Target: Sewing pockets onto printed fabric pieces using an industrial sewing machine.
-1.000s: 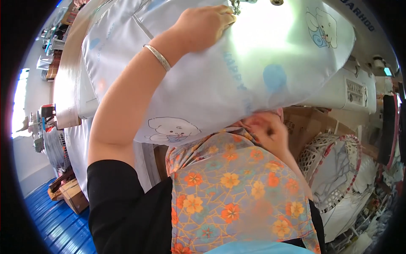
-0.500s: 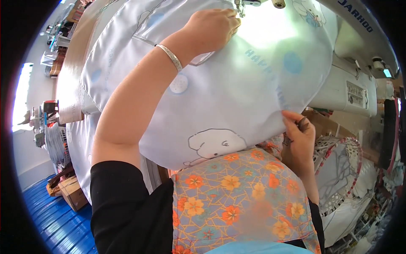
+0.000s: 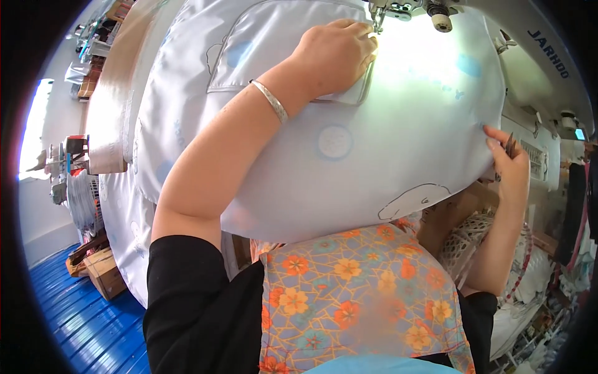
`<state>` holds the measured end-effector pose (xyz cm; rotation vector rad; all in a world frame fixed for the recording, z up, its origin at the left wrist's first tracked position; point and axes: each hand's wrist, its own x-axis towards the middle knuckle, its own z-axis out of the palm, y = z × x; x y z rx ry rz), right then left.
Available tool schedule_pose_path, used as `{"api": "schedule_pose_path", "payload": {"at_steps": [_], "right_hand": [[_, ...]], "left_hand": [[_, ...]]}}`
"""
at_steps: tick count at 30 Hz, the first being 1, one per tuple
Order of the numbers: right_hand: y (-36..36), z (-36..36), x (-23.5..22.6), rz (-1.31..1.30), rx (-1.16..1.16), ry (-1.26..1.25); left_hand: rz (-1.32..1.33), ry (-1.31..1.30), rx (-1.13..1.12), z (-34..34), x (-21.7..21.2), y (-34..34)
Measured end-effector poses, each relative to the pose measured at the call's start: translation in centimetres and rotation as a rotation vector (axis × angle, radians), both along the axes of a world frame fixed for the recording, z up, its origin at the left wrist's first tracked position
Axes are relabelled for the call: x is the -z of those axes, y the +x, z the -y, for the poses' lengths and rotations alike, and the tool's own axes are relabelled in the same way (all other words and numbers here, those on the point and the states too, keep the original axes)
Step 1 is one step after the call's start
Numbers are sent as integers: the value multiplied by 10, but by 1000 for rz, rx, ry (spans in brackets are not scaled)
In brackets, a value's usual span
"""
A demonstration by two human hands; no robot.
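Observation:
A large sheet of shiny white printed fabric [image 3: 286,187] spreads over the sewing machine bed, with a grey-edged pocket-like panel [image 3: 268,37] on it. My left hand [image 3: 336,59] lies flat on that panel, fingers extended, its fingertips just beside the presser foot [image 3: 377,23]. At the right, my right hand [image 3: 509,159] pinches the fabric's edge between thumb and finger. Tucked in the same hand is a small dark pointed tool [image 3: 511,146], perhaps thread snips; most of it is hidden by the fingers.
The sewing machine's arm [image 3: 542,50] rises at the upper right, its lamp glaring on the cloth. A netted white basket [image 3: 464,240] with a red-trimmed rim stands below my right forearm. Cardboard boxes [image 3: 104,274] sit on the blue floor [image 3: 87,330] at left.
My right hand has moved right and upward, drawing the fabric's edge along. The fabric has shifted right, showing more of the panel. My left hand remains beside the presser foot.

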<state>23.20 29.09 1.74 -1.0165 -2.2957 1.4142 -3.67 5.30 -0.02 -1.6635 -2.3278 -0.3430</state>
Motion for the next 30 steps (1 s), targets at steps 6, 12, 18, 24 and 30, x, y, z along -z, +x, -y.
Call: {"api": "schedule_pose_path", "payload": {"at_steps": [6, 12, 18, 24, 30], "right_hand": [[-26, -20, -2, 34, -103, 85], [-66, 36, -16, -199, -327, 722], [-117, 105, 6, -346, -825, 950], [-110, 106, 16, -460, -793, 986], [-101, 109, 18, -343, -796, 1032]], "left_hand": [[38, -29, -11, -4, 4, 0], [-44, 87, 41, 4, 5, 12], [237, 90, 162, 66, -7, 43], [20, 51, -216, 168, -25, 26], [-12, 60, -253, 195, -17, 16]]}}
